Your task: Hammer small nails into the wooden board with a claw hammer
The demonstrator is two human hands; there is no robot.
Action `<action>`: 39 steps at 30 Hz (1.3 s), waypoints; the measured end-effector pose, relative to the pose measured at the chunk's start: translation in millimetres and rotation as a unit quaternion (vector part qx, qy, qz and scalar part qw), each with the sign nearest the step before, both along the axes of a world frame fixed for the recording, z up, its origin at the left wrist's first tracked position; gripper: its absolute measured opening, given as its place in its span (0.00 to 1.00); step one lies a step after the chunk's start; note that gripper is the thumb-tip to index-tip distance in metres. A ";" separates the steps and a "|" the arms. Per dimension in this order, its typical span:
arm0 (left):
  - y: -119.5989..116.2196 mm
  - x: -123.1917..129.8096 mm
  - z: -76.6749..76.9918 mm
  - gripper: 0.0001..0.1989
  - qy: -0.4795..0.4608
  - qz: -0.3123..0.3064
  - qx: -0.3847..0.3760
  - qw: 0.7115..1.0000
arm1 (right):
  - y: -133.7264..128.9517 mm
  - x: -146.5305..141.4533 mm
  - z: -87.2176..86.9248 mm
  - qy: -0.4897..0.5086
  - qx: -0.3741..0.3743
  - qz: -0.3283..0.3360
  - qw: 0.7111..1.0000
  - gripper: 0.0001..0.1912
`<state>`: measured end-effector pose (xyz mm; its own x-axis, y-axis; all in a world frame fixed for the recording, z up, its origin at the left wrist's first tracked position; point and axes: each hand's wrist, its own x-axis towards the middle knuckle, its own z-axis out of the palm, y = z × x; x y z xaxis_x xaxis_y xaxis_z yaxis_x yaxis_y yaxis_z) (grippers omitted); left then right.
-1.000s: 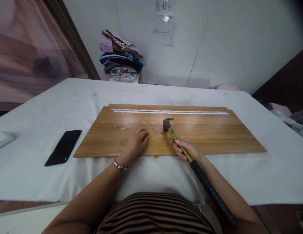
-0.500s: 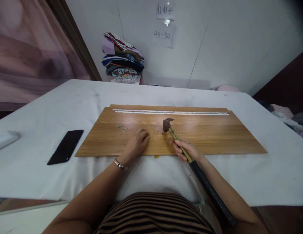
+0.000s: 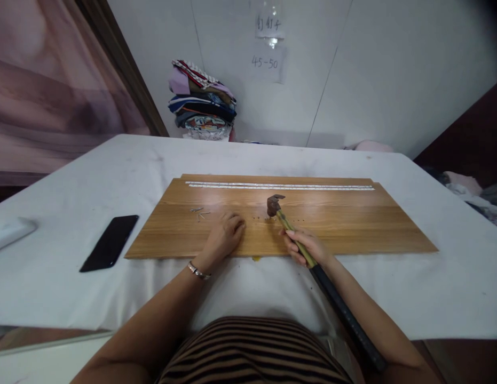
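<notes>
My right hand [image 3: 304,246] is wrapped around the wooden handle of a claw hammer [image 3: 290,229], whose black grip runs back along my forearm. The rusty hammer head is over a row of small nail heads [image 3: 298,220] in the brown wooden board [image 3: 352,234]; whether it touches one cannot be made out. Left of that row, my left hand [image 3: 226,233] rests on the board with its fingers curled together. Anything inside those fingers is hidden. Several loose nails [image 3: 200,213] lie on the board beyond my left hand.
Two white marked strips [image 3: 280,186] run along the board's far side. A black phone [image 3: 110,243] lies left of the board on the white-covered table [image 3: 452,288]. Folded clothes [image 3: 202,101] are stacked at the wall. A white object [image 3: 12,232] sits at the far left.
The view has tilted up slightly, so the things on the table appear a little lower. Both hands and the hammer keep nearly the same position.
</notes>
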<state>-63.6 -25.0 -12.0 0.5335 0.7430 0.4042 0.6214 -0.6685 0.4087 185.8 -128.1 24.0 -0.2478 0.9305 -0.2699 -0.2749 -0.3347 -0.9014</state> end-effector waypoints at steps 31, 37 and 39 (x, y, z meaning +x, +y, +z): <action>0.7 -0.8 -0.2 0.08 0.004 0.003 -0.008 1.000 | 0.8 -1.6 -1.2 -0.018 -0.005 0.019 1.000 0.22; 0.9 -0.4 0.9 0.07 0.007 0.000 -0.011 1.000 | 0.1 -2.6 1.5 -0.013 -0.003 0.016 1.000 0.22; 0.8 -0.1 1.3 0.07 0.003 -0.001 -0.011 1.000 | 0.0 -2.4 2.3 -0.012 0.003 0.012 1.000 0.22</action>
<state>-63.6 -24.2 -10.8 0.5368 0.7510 0.3846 0.6231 -0.6602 0.4194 183.4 -128.1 26.3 -0.2644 0.9255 -0.2710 -0.2452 -0.3363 -0.9093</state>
